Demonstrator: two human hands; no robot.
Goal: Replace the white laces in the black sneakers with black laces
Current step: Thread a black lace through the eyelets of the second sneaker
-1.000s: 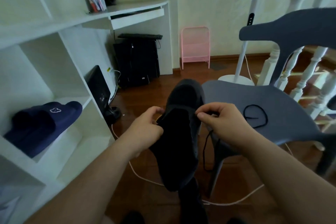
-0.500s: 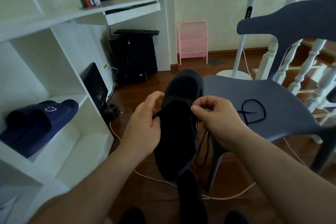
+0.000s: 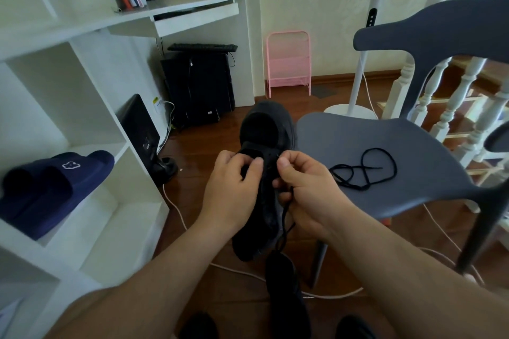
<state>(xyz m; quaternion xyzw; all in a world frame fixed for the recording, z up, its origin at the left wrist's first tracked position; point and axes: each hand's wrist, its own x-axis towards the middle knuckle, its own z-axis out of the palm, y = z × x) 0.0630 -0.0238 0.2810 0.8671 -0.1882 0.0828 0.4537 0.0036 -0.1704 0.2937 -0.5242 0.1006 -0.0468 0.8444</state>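
A: Where is the sneaker (image 3: 268, 173)?
B: Held in the air, just left of the chair (image 3: 385, 151) seat; left hand (image 3: 234, 187) grips its tongue edge, right hand (image 3: 305, 187) pinches the black lace (image 3: 285, 217).
A: Handling?
B: Probably light, upper soft; lace limp, best pinched at its stiff tip. The second lace (image 3: 363, 169) lies on the seat; shelving (image 3: 115, 173) bounds the left, open floor below.

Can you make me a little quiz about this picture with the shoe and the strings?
1. Which hand pinches the black lace threaded in the black sneaker?
2. True or false: a spare black lace lies on the grey chair seat.
3. What sits on the white shelf at the left: A) books, B) navy slippers, C) a ball?

Key:
1. The right hand; the left hand steadies the sneaker.
2. True.
3. B.
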